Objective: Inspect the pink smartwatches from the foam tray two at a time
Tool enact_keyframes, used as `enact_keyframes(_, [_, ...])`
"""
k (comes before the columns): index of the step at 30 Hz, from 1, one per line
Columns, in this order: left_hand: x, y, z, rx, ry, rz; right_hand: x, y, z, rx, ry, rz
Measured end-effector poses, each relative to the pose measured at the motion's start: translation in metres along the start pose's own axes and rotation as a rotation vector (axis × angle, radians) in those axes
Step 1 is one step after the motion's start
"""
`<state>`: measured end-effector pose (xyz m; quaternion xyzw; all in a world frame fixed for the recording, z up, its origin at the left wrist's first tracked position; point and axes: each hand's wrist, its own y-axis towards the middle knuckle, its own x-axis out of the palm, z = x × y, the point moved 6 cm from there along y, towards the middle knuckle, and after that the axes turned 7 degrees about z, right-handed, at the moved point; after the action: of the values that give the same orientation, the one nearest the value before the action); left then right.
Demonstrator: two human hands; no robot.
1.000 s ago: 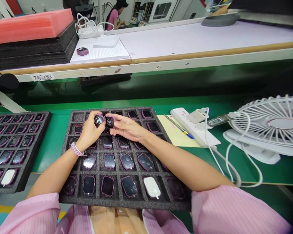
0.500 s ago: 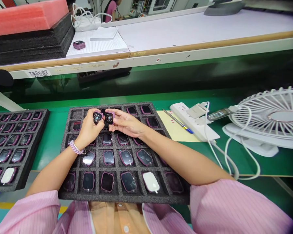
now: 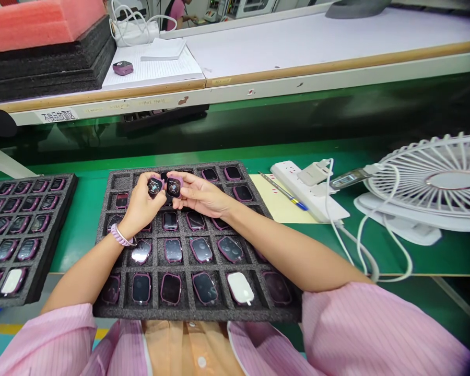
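Over the back of a dark foam tray (image 3: 184, 312), my left hand (image 3: 141, 201) is closed on a small purple-framed smartwatch case (image 3: 155, 187) without a strap. Close beside it, my right hand (image 3: 201, 196) pinches a similar smartwatch case (image 3: 174, 187) between thumb and fingers. Both screens are lit and face me. In the tray's compartments lie several more purple-framed watch cases, such as a dark one (image 3: 171, 289) in the front row. One case (image 3: 241, 288) shows a white face with a small tab. My forearms and hands hide some compartments.
Another foam tray (image 3: 58, 230) of watch cases lies at left. To the right are a pen (image 3: 297, 202), a power strip (image 3: 317, 201), cables and a white fan (image 3: 426, 193). A shelf behind carries stacked foam (image 3: 43, 62), paper (image 3: 160, 68) and one watch case (image 3: 122, 68).
The view has shifted slightly, so the scene sits a little higher and further left. Both hands keep hold of the same watch cases, side by side, with hardly any movement.
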<state>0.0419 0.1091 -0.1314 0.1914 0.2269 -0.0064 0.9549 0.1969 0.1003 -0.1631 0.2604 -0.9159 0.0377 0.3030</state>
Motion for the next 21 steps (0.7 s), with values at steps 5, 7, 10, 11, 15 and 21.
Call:
enact_keyframes(5, [0.0004,-0.0003,0.0,0.018,-0.005,0.008,-0.0006,0.0,0.0003,0.002,-0.021,0.004])
enact_keyframes(7, [0.0004,-0.0003,0.0001,0.023,-0.002,0.01,-0.0003,-0.0001,0.0005,0.003,-0.019,0.002])
enact_keyframes(10, [-0.0001,-0.0004,0.0005,0.026,-0.004,0.014,0.0001,-0.0003,0.0003,-0.007,-0.011,-0.006])
enact_keyframes(11, [-0.0001,-0.0004,0.0006,0.024,-0.002,0.012,-0.0001,-0.0003,0.0004,-0.009,-0.012,-0.007])
enact_keyframes(15, [0.0,-0.0009,0.0,0.009,0.022,0.008,-0.0021,-0.0003,0.0022,0.0,-0.036,0.003])
enact_keyframes(21, [0.0005,-0.0011,-0.0002,0.014,-0.014,0.016,-0.0018,-0.0003,0.0019,-0.005,-0.029,0.0])
